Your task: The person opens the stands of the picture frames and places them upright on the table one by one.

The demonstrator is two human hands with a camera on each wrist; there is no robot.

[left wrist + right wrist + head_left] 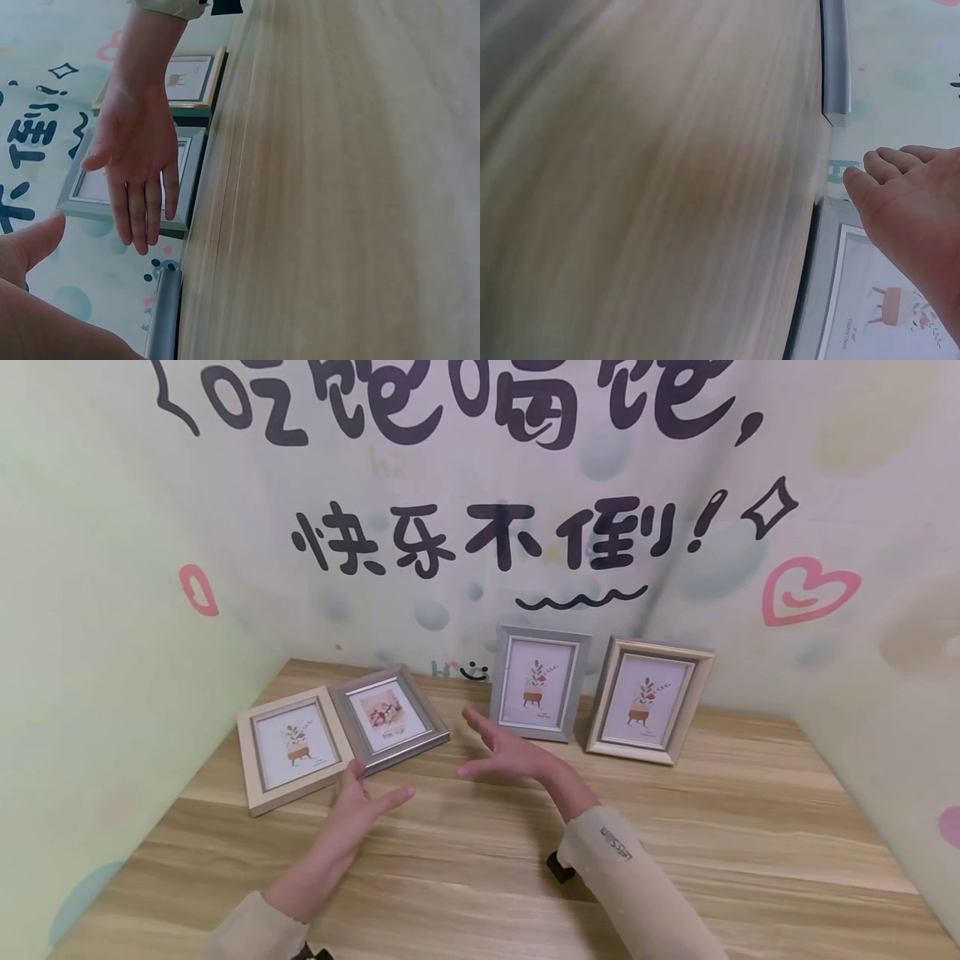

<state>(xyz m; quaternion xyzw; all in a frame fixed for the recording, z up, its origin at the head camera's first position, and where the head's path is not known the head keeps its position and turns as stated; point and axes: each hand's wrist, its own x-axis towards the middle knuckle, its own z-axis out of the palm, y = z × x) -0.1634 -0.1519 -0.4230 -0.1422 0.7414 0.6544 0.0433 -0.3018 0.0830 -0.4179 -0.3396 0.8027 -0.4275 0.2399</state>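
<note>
Where bevelled frames [541, 685] rest, streaky woodgrain tabletop [457, 877], printed wall [112, 610]

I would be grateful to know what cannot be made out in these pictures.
Head view: the full top line of wall lettering, cut off by the upper edge.
Head view: whether the left hand touches the brownish-grey frame; the hand overlaps its near corner.
Left wrist view: most of the picture in the upright grey-blue frame, covered by the right hand.
Right wrist view: the grain of the tabletop, blurred.
</note>
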